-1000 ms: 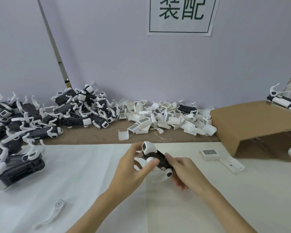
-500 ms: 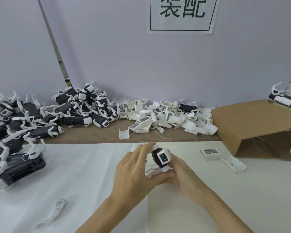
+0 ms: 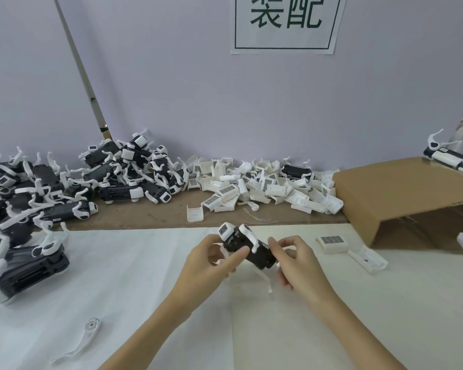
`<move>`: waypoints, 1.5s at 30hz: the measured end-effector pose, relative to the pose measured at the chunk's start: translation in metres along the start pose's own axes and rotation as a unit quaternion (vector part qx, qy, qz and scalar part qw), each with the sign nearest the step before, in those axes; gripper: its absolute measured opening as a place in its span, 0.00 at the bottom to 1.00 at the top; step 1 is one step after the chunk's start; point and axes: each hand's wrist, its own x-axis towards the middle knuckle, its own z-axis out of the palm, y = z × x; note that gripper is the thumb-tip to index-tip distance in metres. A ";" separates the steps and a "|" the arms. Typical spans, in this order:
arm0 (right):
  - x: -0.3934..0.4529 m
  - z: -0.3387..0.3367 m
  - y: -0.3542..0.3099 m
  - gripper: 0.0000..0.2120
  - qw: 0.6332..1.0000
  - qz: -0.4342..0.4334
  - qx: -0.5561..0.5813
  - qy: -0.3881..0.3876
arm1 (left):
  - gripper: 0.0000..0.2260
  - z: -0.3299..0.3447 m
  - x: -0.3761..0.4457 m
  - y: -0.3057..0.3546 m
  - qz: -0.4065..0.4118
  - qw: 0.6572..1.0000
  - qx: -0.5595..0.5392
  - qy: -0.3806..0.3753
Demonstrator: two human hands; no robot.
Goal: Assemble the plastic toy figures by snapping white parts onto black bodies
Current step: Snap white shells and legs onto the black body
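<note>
Fingers of the left hand (image 3: 211, 260) and right hand (image 3: 296, 260) are pinching the black body (image 3: 247, 249) near the cardboard box (image 3: 401, 193); squeezing hard could be snapping its thin white legs (image 3: 265, 279).

Over the last second the black body (image 3: 247, 249) turns in the person's hands. A second ago it lies slanted with a rounded white end up and to the left; half a second ago it stands more upright with a square white face toward the camera; now it lies slanted again, its square white cap (image 3: 225, 230) up and to the left and its long black side down to the right. A white arm (image 3: 249, 236) now shows across its top. The left hand (image 3: 211, 263), which half a second ago covers the body, now opens out beside it with the thumb under it. The right hand (image 3: 297, 260) now pinches the lower right end.
</note>
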 end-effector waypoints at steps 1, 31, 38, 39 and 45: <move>0.000 -0.001 0.000 0.14 1.000 0.001 -0.003 -0.011 | 0.16 0.001 0.001 -0.003 -0.017 1.000 -0.022 0.005; -0.006 -0.011 -0.002 0.36 0.922 -0.321 -0.199 -0.083 | 0.35 -0.032 0.014 -0.021 0.276 0.926 0.248 0.071; -0.015 -0.002 -0.007 0.23 0.957 -0.239 -0.097 -0.135 | 0.18 -0.033 0.012 -0.012 0.157 0.979 0.075 0.105; -0.017 0.000 -0.009 0.19 0.959 -0.235 -0.082 -0.134 | 0.22 -0.031 0.011 -0.010 0.128 0.986 0.029 0.098; -0.019 0.000 -0.013 0.13 0.962 -0.239 -0.055 -0.124 | 0.17 -0.027 0.010 -0.002 0.029 0.996 -0.080 -0.006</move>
